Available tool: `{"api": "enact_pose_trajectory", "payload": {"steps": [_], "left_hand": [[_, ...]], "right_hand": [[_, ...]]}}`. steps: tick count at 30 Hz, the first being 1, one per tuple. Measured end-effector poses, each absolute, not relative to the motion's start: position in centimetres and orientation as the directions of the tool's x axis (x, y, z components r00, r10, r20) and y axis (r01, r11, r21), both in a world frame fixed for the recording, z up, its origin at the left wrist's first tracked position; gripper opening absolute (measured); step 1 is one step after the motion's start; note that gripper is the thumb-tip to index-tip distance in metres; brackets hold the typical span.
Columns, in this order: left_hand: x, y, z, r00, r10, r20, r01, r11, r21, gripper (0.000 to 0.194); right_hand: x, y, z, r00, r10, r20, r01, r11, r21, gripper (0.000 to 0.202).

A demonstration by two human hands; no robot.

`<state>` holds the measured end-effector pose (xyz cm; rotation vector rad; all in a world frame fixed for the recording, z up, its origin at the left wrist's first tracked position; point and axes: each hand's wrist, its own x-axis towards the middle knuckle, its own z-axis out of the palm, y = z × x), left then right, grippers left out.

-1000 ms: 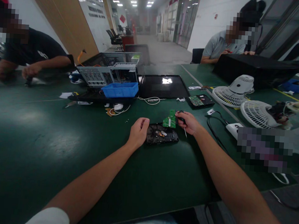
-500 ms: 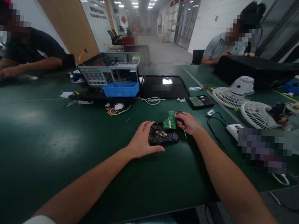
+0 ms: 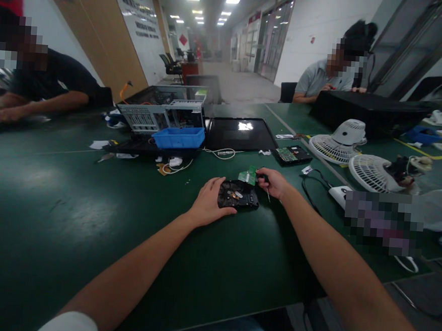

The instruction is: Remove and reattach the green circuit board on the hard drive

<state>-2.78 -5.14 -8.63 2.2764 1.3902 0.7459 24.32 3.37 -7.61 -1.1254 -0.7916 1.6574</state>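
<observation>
A black device casing (image 3: 241,199) lies on the green table, with small metal parts showing inside it. My left hand (image 3: 208,201) grips its left end, thumb along the near edge and fingers over the far side. At the casing's far right edge a green circuit board (image 3: 247,176) stands tilted. My right hand (image 3: 273,183) pinches the board's right edge and also holds a screwdriver with a dark handle, whose thin shaft (image 3: 268,194) points down toward the table.
Beyond my hands are a blue tray (image 3: 179,138), an open metal computer case (image 3: 141,118), a black panel (image 3: 242,132) and another device with a board (image 3: 293,155). White fan parts (image 3: 334,147) and a power strip (image 3: 339,194) lie right. Two people sit across the table.
The green board has tipped and now looks foreshortened beside the casing. My right hand has shifted slightly with it. The camera view has tilted up a little.
</observation>
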Motion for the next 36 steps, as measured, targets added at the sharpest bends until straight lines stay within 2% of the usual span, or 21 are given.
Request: {"api": "enact_pose_trajectory", "payload": {"steps": [5,8,10,13,15,18,20,23,25,27,29,36], "left_hand": [[-2.7,-5.4,-8.6,0.366,0.897,0.249,0.720,-0.443,0.534,0.106],[-2.3,-6.4,-8.1,0.348,0.872,0.344,0.750,-0.480,0.455,0.099],[-1.6,-7.4,-7.6,0.326,0.841,0.432,0.761,-0.504,0.409,0.085],[0.0,-9.0,-7.1,0.293,0.809,0.509,0.758,-0.521,0.392,0.053],[1.1,-9.9,-7.2,0.384,0.773,0.504,0.716,-0.594,0.366,0.040],[2.1,-10.6,-7.7,0.519,0.741,0.426,0.675,-0.661,0.327,0.033],[2.1,-10.6,-7.8,0.506,0.763,0.403,0.706,-0.634,0.315,0.032],[1.2,-9.8,-7.5,0.424,0.790,0.444,0.774,-0.570,0.275,0.033],[0.5,-9.1,-7.4,0.366,0.806,0.465,0.811,-0.521,0.265,0.048],[0.1,-8.4,-7.6,0.301,0.834,0.462,0.832,-0.467,0.301,0.071],[0.0,-7.7,-8.1,0.250,0.858,0.448,0.837,-0.424,0.346,0.085],[-0.2,-6.4,-9.2,0.154,0.906,0.394,0.792,-0.352,0.498,0.091]], "right_hand": [[25.1,2.5,-7.4,-0.146,0.950,-0.276,-0.405,-0.311,-0.859,0.026],[26.0,2.0,-6.9,-0.107,0.971,-0.216,-0.464,-0.241,-0.853,0.028],[26.4,1.7,-6.5,-0.066,0.982,-0.177,-0.470,-0.187,-0.863,0.029],[26.4,1.1,-6.1,-0.033,0.991,-0.132,-0.456,-0.133,-0.880,0.033],[25.8,0.7,-6.0,-0.015,0.993,-0.116,-0.407,-0.113,-0.906,0.036],[25.0,0.2,-6.0,-0.018,0.994,-0.106,-0.353,-0.106,-0.930,0.039],[24.5,0.1,-5.9,-0.037,0.995,-0.098,-0.336,-0.105,-0.936,0.040],[24.1,-0.2,-5.7,-0.062,0.992,-0.106,-0.342,-0.120,-0.932,0.043],[23.8,-0.4,-5.7,-0.086,0.989,-0.118,-0.367,-0.142,-0.920,0.043],[23.6,-0.6,-5.6,-0.118,0.984,-0.132,-0.378,-0.167,-0.911,0.042],[23.5,-0.8,-5.6,-0.147,0.978,-0.150,-0.366,-0.194,-0.910,0.045],[24.0,-1.0,-5.6,-0.156,0.976,-0.151,-0.247,-0.187,-0.951,0.051]]}}
